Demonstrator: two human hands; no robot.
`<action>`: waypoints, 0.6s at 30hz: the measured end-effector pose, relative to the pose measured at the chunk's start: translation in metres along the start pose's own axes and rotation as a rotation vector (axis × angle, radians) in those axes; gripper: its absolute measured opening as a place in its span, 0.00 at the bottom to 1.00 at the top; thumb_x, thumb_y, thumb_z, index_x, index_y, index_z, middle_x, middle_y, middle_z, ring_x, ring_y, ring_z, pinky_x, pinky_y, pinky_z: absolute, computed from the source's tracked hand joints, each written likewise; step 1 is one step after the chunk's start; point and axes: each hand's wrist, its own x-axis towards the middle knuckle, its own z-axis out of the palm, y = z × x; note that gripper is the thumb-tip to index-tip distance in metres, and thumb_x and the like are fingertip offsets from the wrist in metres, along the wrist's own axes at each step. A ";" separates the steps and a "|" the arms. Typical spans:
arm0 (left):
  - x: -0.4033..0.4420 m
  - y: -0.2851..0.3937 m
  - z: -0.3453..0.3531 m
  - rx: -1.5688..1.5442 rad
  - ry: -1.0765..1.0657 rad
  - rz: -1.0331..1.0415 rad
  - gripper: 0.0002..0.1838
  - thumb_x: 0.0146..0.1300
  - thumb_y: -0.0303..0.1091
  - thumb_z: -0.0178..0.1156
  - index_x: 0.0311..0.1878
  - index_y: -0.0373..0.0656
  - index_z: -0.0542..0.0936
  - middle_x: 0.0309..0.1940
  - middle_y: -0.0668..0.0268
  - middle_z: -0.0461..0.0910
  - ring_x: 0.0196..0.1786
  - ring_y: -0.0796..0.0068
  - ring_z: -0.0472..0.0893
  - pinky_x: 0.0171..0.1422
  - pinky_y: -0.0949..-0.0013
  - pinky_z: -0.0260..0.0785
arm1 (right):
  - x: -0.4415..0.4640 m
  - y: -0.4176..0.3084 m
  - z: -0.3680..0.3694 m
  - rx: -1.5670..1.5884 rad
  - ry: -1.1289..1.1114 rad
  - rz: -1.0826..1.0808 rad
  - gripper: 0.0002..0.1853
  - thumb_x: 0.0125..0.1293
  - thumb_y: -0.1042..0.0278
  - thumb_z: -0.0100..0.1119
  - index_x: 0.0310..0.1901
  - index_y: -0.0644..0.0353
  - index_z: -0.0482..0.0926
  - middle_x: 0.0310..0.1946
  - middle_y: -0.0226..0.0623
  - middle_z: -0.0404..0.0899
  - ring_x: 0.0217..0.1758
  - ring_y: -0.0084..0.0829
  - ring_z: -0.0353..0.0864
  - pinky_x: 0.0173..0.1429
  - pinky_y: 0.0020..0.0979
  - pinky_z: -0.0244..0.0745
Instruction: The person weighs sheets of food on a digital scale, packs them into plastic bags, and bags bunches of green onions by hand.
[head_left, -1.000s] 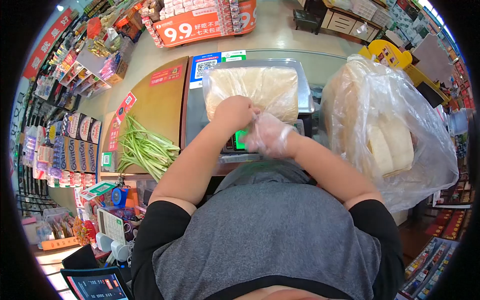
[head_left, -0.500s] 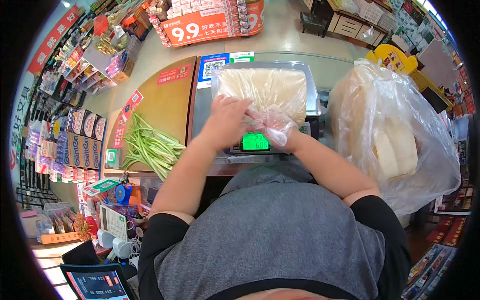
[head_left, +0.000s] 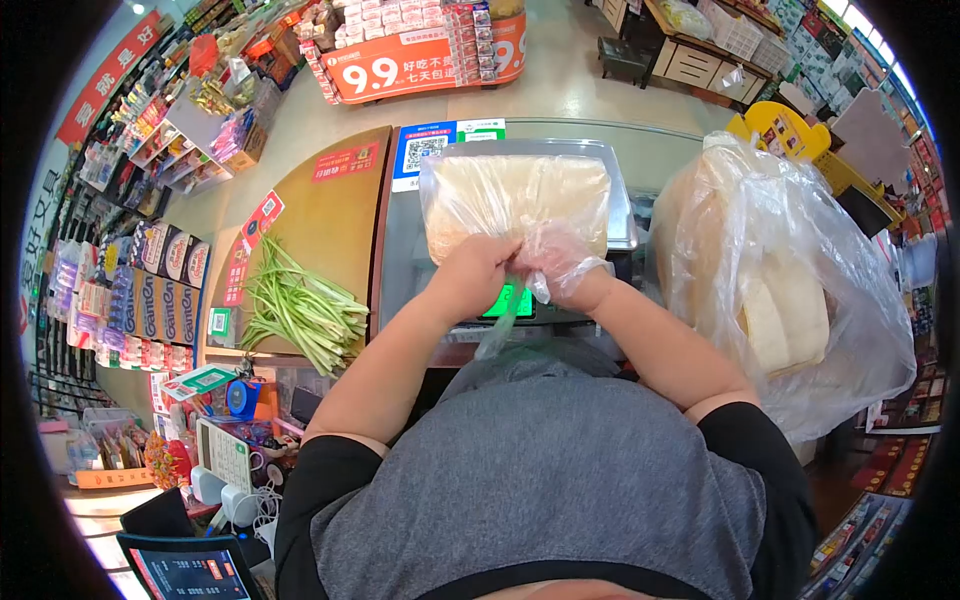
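Observation:
A pale block wrapped in a clear plastic bag (head_left: 515, 195) rests on the metal tray of a weighing scale (head_left: 622, 215). At the block's near edge, my left hand (head_left: 478, 272) pinches the gathered neck of the bag. My right hand (head_left: 562, 262), in a clear thin glove, is closed on the same gathered plastic, touching or nearly touching the left. A loose end of plastic hangs below them toward my body. The scale's green display (head_left: 510, 300) is partly hidden behind the hands and plastic.
Green stalks (head_left: 305, 308) lie on the wooden counter (head_left: 330, 215) at the left. A large clear bag with pale blocks (head_left: 780, 290) stands at the right. QR code cards (head_left: 425, 155) are beyond the scale. A tablet (head_left: 190, 570) is at the lower left.
My left hand has gone from spread fingers on the bag to a pinch at its neck. The twisted plastic now trails down toward my body, and the view has shifted slightly.

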 end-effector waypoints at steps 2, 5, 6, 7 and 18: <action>-0.002 -0.005 0.001 0.013 -0.004 -0.006 0.19 0.62 0.21 0.51 0.56 0.40 0.80 0.39 0.46 0.83 0.46 0.48 0.83 0.51 0.59 0.74 | 0.004 -0.005 -0.002 0.161 0.106 0.116 0.06 0.61 0.68 0.57 0.35 0.53 0.84 0.33 0.48 0.83 0.41 0.52 0.83 0.46 0.46 0.77; -0.003 -0.009 0.003 -0.077 -0.014 -0.158 0.15 0.66 0.25 0.54 0.53 0.40 0.82 0.42 0.50 0.85 0.47 0.55 0.84 0.54 0.62 0.74 | 0.012 -0.004 0.001 -0.037 0.240 0.044 0.07 0.61 0.63 0.57 0.33 0.53 0.82 0.30 0.44 0.82 0.37 0.49 0.82 0.43 0.48 0.75; 0.000 -0.008 0.001 -0.069 -0.042 -0.199 0.14 0.67 0.26 0.55 0.53 0.40 0.82 0.42 0.50 0.85 0.47 0.56 0.85 0.54 0.62 0.74 | 0.010 -0.004 0.003 -0.137 0.248 0.073 0.08 0.62 0.61 0.57 0.33 0.53 0.83 0.30 0.43 0.82 0.36 0.48 0.82 0.42 0.48 0.74; 0.003 -0.009 0.000 -0.061 -0.065 -0.236 0.13 0.68 0.27 0.55 0.53 0.39 0.83 0.43 0.51 0.85 0.47 0.58 0.85 0.55 0.63 0.74 | 0.006 -0.003 0.003 -0.241 0.255 0.100 0.09 0.63 0.59 0.57 0.34 0.52 0.83 0.29 0.43 0.82 0.35 0.47 0.82 0.41 0.48 0.73; 0.010 -0.014 0.001 0.240 0.117 -0.091 0.08 0.59 0.28 0.60 0.39 0.43 0.86 0.37 0.62 0.84 0.48 0.59 0.82 0.55 0.61 0.73 | -0.021 0.005 0.016 -0.179 0.127 0.167 0.11 0.61 0.60 0.59 0.24 0.54 0.82 0.24 0.44 0.80 0.32 0.47 0.81 0.39 0.49 0.72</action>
